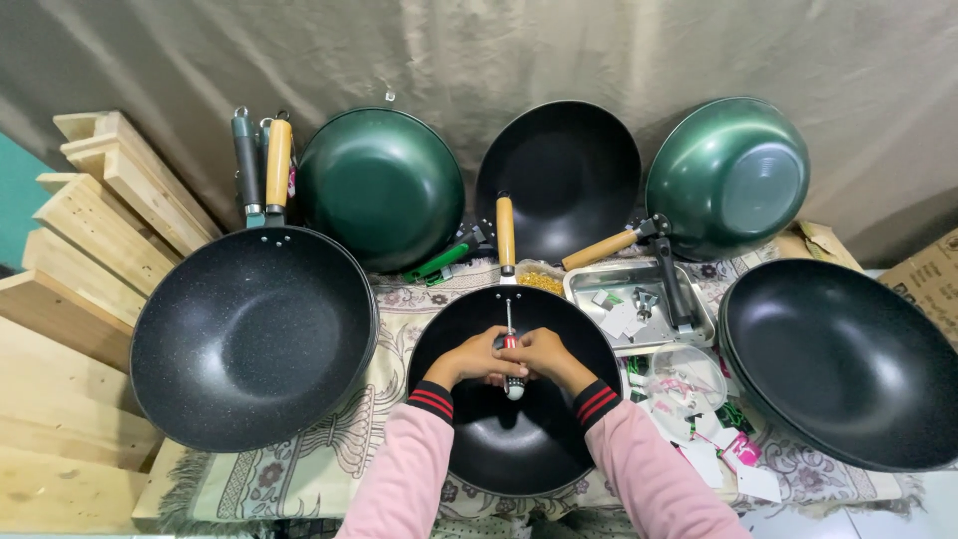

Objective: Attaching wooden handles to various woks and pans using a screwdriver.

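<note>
Red-handled screwdriver point(512, 354) | upright-in-view, tip toward wooden handle point(505, 232) | both hands grip

Both arms come up from the bottom edge of the frame in pink sleeves with dark, red-striped cuffs, angling inward to meet just below centre. The left hand point(482, 357) and the right hand point(544, 354) are pressed together, touching, knuckles up and fingers curled in a closed grip. Wrists are level, forearms forming a narrow V, elbows out of frame at the bottom.
</note>
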